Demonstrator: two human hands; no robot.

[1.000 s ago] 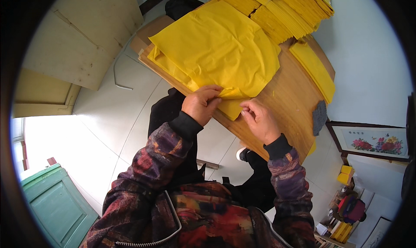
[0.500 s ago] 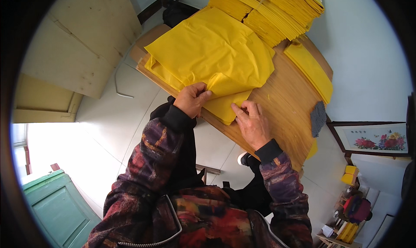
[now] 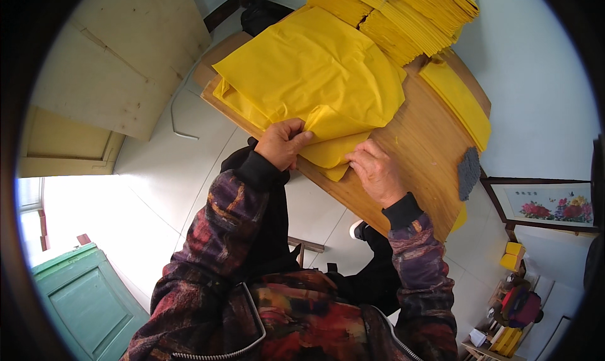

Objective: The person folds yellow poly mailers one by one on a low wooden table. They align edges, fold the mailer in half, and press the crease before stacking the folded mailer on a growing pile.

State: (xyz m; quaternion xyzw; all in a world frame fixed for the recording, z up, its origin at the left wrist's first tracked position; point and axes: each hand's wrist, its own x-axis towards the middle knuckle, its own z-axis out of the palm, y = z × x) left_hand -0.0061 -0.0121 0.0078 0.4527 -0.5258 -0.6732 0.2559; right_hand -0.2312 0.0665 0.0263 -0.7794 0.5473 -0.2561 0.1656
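Left hand (image 3: 283,143) fingers pinch a fold of thin, limp yellow paper sheets (image 3: 315,77); right hand (image 3: 377,172) fingers lie flat, pressing the corner beneath them

head view, looking down (close), table (image 3: 416,165)

A: State the hand count.
B: Two: left hand (image 3: 282,143), right hand (image 3: 376,172).
A: Wooden tables?
B: One table (image 3: 422,165).
A: Yellow sheets?
B: Loose sheets (image 3: 315,77): count indeterminate. Far stacks (image 3: 403,14): several, count indeterminate.
A: Framed pictures?
B: One flower picture (image 3: 548,206), right.
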